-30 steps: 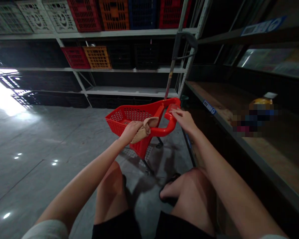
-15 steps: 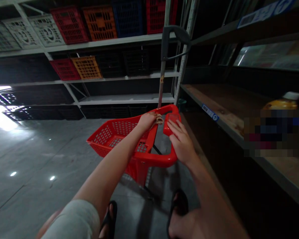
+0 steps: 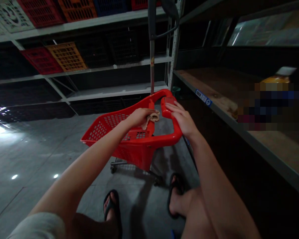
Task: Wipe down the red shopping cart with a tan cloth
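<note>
A red plastic shopping cart (image 3: 139, 155) with a perforated basket stands on the floor in front of me. My left hand (image 3: 139, 117) is closed around a crumpled beige cloth (image 3: 153, 117) and presses it against the basket's near rim. My right hand (image 3: 184, 119) lies over the cart's thick red handle (image 3: 167, 109), its fingers wrapped across the top; the thumb is hidden.
Metal racks with coloured crates, among them an orange crate (image 3: 66, 57), stand behind the cart. A pole with a grey grip (image 3: 152, 25) rises just beyond it. On the right, a wooden shelf (image 3: 284, 149) bears a bottle with a white cap (image 3: 286, 70).
My left hand has shifted the cloth along the rim toward me and left. The cart has turned slightly, and my view has tilted downward. My right hand stays on the handle.
</note>
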The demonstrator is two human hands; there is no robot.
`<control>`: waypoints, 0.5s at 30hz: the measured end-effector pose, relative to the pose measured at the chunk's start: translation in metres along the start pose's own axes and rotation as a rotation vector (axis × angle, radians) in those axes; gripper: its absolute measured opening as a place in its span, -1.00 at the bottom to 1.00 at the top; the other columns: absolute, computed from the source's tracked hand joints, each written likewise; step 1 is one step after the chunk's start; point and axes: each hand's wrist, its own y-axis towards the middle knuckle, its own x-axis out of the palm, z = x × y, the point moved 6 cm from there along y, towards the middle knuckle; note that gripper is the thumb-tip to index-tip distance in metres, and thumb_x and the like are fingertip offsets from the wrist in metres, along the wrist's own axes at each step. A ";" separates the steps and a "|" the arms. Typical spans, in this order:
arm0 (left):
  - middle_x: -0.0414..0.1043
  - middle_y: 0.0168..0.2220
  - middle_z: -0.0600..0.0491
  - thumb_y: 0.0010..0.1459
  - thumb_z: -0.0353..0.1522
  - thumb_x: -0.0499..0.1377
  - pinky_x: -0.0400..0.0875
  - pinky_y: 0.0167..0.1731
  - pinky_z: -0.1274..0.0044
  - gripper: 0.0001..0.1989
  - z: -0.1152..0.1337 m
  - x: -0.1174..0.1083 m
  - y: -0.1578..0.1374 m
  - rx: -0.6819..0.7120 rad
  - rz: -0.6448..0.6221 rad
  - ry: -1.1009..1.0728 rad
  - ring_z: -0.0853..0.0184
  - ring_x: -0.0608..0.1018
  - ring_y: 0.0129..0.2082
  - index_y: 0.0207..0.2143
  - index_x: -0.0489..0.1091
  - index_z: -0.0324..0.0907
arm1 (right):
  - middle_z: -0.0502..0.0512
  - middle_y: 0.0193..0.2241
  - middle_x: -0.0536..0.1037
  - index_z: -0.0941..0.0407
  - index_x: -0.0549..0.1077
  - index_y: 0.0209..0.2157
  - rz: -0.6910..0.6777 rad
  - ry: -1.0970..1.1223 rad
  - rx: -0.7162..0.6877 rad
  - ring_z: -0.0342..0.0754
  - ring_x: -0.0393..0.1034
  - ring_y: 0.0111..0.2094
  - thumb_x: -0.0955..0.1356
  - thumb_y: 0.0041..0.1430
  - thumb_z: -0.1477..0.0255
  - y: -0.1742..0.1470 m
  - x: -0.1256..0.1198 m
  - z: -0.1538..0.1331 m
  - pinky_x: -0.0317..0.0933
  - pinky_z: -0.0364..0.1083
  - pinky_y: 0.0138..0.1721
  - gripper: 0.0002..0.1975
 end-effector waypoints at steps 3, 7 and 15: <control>0.43 0.33 -0.06 0.19 -0.58 0.08 0.27 0.37 0.43 -0.42 0.031 -0.006 -0.053 0.015 -0.095 -0.198 0.28 0.45 0.35 0.25 0.48 -0.21 | 0.01 0.26 0.54 -0.01 0.62 0.13 0.048 0.093 0.030 0.18 0.08 0.49 0.29 0.36 0.36 -0.003 0.004 -0.006 -0.12 0.39 0.53 -0.60; 0.33 0.39 -0.07 0.35 -0.40 0.05 0.19 0.43 0.34 -0.46 0.045 -0.009 -0.102 -0.075 -0.140 -0.406 0.21 0.39 0.40 0.34 0.37 -0.25 | 0.01 0.19 0.61 -0.03 0.68 0.01 0.155 0.262 0.062 0.14 0.16 0.45 0.34 0.25 0.40 -0.010 0.008 -0.018 -0.16 0.33 0.54 -0.64; 0.60 0.16 -0.03 0.28 -0.30 0.14 0.41 0.20 0.41 -0.57 0.014 -0.005 -0.060 -0.137 0.047 -0.237 0.16 0.58 0.20 0.15 0.56 -0.13 | 0.05 0.14 0.63 -0.02 0.70 -0.06 0.221 0.373 0.064 0.12 0.16 0.45 0.33 0.22 0.44 -0.016 0.015 -0.023 -0.12 0.30 0.53 -0.66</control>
